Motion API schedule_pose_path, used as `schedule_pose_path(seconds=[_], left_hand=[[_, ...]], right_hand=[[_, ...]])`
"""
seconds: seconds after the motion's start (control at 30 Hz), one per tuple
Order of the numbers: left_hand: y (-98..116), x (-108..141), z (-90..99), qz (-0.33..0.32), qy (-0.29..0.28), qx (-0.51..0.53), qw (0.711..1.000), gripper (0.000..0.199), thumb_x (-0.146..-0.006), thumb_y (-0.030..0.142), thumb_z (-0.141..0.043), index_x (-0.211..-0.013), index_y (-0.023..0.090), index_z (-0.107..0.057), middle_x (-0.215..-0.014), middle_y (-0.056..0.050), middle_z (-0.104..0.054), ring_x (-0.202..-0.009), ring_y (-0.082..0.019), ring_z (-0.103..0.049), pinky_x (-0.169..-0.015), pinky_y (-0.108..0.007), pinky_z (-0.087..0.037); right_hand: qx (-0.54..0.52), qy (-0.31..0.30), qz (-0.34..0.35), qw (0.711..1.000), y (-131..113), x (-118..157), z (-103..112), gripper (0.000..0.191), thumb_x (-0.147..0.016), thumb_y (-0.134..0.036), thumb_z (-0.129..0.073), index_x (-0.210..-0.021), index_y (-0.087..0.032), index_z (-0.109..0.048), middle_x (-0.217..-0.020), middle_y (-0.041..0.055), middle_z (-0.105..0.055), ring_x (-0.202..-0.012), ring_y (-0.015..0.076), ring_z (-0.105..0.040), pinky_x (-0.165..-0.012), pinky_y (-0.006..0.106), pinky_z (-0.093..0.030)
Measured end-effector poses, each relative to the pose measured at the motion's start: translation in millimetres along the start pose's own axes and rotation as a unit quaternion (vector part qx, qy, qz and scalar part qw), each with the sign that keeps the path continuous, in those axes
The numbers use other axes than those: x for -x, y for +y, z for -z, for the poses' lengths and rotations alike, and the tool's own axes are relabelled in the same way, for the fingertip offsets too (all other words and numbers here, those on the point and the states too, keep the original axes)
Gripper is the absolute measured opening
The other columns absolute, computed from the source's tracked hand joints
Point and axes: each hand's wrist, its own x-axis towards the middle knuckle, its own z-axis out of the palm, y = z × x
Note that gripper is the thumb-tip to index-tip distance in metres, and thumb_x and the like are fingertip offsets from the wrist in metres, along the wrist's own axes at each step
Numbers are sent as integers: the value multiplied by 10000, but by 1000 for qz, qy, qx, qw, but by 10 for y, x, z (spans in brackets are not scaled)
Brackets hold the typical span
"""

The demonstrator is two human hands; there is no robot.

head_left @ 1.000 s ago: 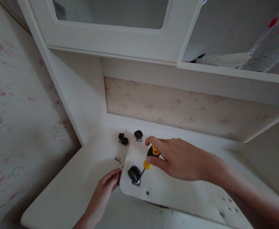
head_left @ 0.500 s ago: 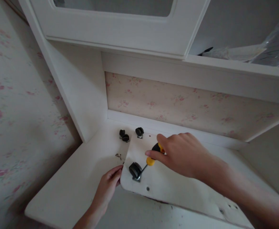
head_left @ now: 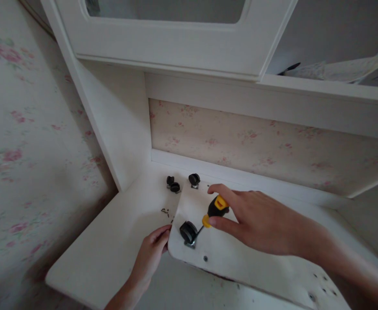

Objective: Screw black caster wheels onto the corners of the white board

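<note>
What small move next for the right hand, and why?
Probably a slight turn of the screwdriver: the right hand grips it, its shaft slants down to the near caster, and the left hand is at the white panel's edge.

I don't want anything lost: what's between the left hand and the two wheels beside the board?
Small dark pieces, probably screws, lie on the tabletop between them, as the head view shows.

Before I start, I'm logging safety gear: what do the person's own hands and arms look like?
The left hand and right hand are bare, without gloves. No rings, watch or bracelet show, and no sleeves cover the visible forearms.
</note>
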Motion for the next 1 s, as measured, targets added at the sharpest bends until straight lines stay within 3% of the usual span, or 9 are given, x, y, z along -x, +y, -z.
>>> schedule_pose_path(seconds=[0.07,0.17,0.23,0.33,0.4,0.5,0.67,0.8,1.0], left_hand=[[-2,-9,3,-2,-2,-2,1000,400,-775,416,-668,-1071,156,-738,-1062,-84,-758,-970,-265,-694,-835,-333,-571],[4,-30,7,-6,-3,-12,1000,404,-770,426,-663,-1069,167,-743,-1049,-79,-761,-933,-256,-702,-823,-332,-573],[12,-44,7,-4,0,-18,1000,409,-757,432,-668,-1059,169,-747,-1038,-79,-764,-921,-256,-705,-817,-333,-574],[25,-55,0,-1,9,-17,1000,412,-740,433,-679,-1045,167,-751,-1020,-85,-767,-910,-260,-705,-806,-338,-575],[27,-61,-2,-1,8,-21,1000,399,-738,424,-678,-1036,169,-752,-1011,-86,-768,-898,-259,-706,-789,-336,-576],[12,-109,28,-26,-15,-84,996,384,-796,417,-603,-1058,171,-737,-1010,-86,-768,-882,-249,-713,-769,-323,-572],[3,-392,222,-116,24,-365,923,407,-906,404,-408,-1085,187,-702,-1026,-97,-759,-838,-231,-719,-753,-319,-538],[50,-671,348,-149,79,-469,867,342,-912,344,-439,-1090,194,-690,-1170,-123,-699,-1030,-271,-659,-922,-366,-442],[57,-922,337,-165,84,-575,797,343,-955,311,-387,-991,180,-702,-1079,-122,-689,-926,-248,-676,-823,-332,-448]], right_hand=[[15,8,-9,1000,5,9,-52,438,-963,-586,-379,-1074,-210,-574,-815,58,-715,-681,226,-669,-560,300,-340],[80,48,-74,993,-1,4,-142,627,-910,-733,-275,-817,-198,-588,-621,77,-660,-554,257,-634,-499,309,-263],[55,70,-79,993,-7,12,-174,649,-886,-763,-296,-919,-191,-600,-658,74,-680,-582,271,-649,-506,310,-271],[-40,59,-33,997,-15,55,-182,504,-923,-642,-435,-1175,-213,-517,-821,37,-721,-701,242,-679,-566,303,-338],[-48,53,-22,997,-21,82,-194,378,-959,-557,-431,-1088,-216,-531,-778,21,-707,-660,211,-664,-555,294,-322],[41,89,-62,993,-27,87,-245,490,-952,-639,-336,-826,-209,-533,-582,33,-635,-499,212,-603,-495,301,-221],[21,149,-87,985,-23,91,-296,487,-938,-653,-364,-770,-230,-540,-559,9,-618,-452,190,-565,-480,290,-243],[-50,262,-102,958,-12,207,-288,378,-941,-548,-465,-759,-230,-557,-504,-22,-550,-420,150,-514,-452,280,-307],[-193,351,-156,903,-55,482,-381,244,-903,-470,-575,-851,-233,-603,-587,-22,-610,-428,114,-527,-427,234,-416]])
